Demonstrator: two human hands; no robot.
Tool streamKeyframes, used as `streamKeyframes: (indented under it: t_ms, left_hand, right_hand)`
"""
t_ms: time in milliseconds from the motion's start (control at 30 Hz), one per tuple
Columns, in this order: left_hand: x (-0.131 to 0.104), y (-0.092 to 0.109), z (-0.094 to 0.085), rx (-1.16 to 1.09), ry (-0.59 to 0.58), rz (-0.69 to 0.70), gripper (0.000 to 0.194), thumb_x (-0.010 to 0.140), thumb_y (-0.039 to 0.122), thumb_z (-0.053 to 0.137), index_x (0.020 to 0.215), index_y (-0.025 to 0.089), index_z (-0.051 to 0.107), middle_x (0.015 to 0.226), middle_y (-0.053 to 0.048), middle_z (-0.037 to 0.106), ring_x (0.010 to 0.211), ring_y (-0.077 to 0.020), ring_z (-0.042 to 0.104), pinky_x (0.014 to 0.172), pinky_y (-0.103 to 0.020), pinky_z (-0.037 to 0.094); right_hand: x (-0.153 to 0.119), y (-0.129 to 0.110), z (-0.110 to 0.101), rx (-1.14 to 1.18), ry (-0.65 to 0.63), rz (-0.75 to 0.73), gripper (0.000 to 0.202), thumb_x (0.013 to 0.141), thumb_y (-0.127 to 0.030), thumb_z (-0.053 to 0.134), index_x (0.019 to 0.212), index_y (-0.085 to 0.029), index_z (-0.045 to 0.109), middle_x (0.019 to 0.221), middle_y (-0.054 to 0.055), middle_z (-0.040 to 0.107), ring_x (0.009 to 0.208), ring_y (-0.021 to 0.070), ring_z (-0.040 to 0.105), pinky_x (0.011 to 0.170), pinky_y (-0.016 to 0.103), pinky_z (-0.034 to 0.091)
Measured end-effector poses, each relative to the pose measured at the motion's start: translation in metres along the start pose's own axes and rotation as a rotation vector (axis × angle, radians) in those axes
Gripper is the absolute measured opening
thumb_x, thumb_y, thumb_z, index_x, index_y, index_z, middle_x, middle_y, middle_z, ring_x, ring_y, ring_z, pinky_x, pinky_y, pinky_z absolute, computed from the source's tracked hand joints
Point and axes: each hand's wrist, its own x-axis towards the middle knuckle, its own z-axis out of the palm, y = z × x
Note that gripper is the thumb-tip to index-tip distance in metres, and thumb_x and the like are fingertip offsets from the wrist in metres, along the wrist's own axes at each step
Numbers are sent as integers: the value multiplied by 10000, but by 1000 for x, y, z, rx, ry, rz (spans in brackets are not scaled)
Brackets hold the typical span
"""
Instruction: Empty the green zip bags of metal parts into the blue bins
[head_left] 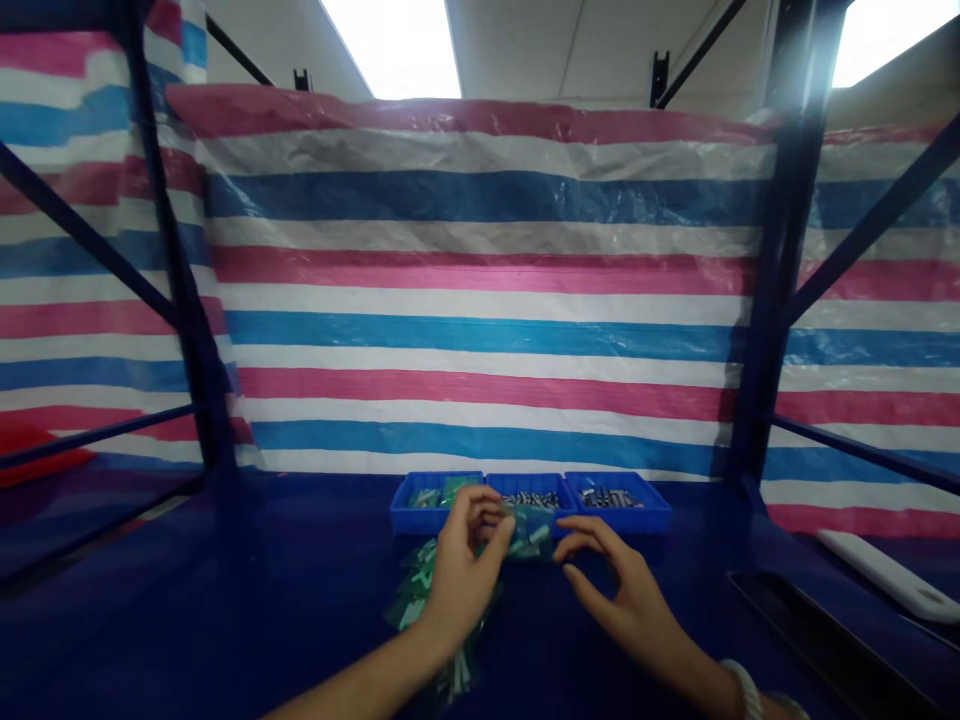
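Note:
Between my hands hangs a small clear greenish bag [531, 532] with pale pieces inside. My left hand [474, 550] pinches its left end between thumb and fingers. My right hand [611, 575] is at the bag's right edge, thumb and fingers apart, holding nothing that I can make out. Under and beside my left forearm lies a pile of similar green bags [412, 595], partly hidden by the arm. Just behind my hands stand three blue bins: the left bin [437, 520] has green packets, the middle bin [532, 480] and the right bin [626, 518] hold small metal parts.
The blue tabletop [187, 600] is framed by dark blue posts with a striped sheet [487, 390] behind. At the right lie a dark flat object [832, 640] and a white long object [889, 575]. Something red [37, 455] is at the far left.

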Motion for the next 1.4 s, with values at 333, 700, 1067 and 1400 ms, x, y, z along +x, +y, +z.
streamKeyframes:
  t_ms: [333,700,1067,1400]
  left_hand:
    - [87,-75,-102,465,231,-237,135,716,205,581,846,169,589,627,9,629,642,-194,633,612,-268,462]
    - [70,-52,-87,737,-1,-41,270,748,69,479,968,165,604,1004,-94,634,970,-244,573,862,-360,419]
    - [33,-2,-53,787,-969,243,466,542,125,697,989,243,639,927,-40,646,785,-237,618,627,-290,444]
    - [27,1,-30,519,-570,348,307,762,43,470,944,204,658,852,-49,667,774,-181,617,707,-283,462]
  right_hand:
    - [-3,17,11,-2,-163,138,241,777,-117,474,966,-180,609,817,49,669,757,198,628,712,339,494]
    - [-12,1,12,-55,-409,-94,575,601,47,382,1070,-241,550,1148,61,567,1109,213,533,972,397,442]
    - [-7,2,8,-120,-329,-83,552,567,45,368,988,-240,584,1131,60,561,1105,218,532,945,420,457]
    - [-6,9,11,81,-181,155,396,792,-166,555,1185,-219,545,1138,101,599,1029,237,576,902,427,480]
